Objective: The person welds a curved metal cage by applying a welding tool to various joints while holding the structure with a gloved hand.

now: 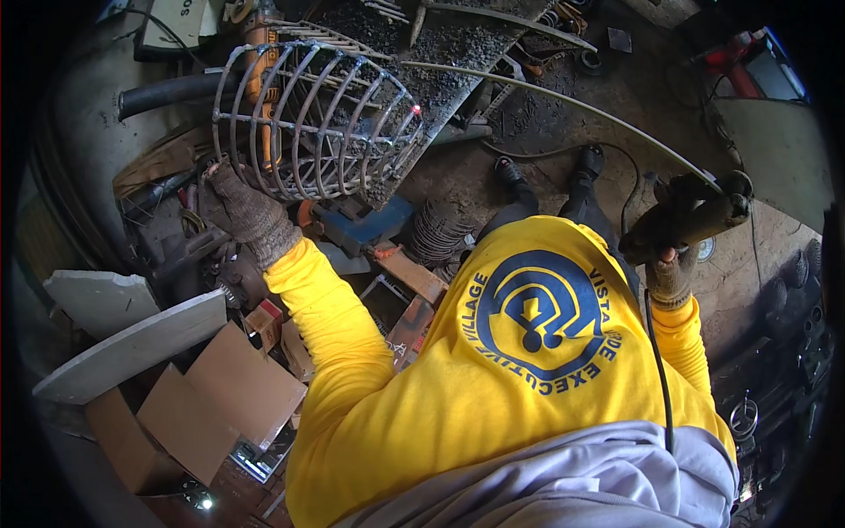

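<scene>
A round, basket-like cage of welded metal rods (304,128) lies on its side on the dark, grit-covered table, with a small red-glowing spot on its right end. My left hand (242,204), in a brown knit glove, is closed on the cage's lower left rim; its fingertips are partly hidden. Off to the right, my right hand (672,280), gloved too, is closed round a dark welding electrode holder (682,216). A long, thin welding rod (563,99) reaches from the holder back to the table, its tip above the cage's right end. A black cable (656,352) hangs from the holder.
An orange power tool (261,79) lies behind the cage bars. Below left are opened cardboard boxes (224,378) and pale curved boards (132,348). A blue tool (365,224) and a wire coil (436,236) sit under the table edge (458,104). A cable crosses the floor.
</scene>
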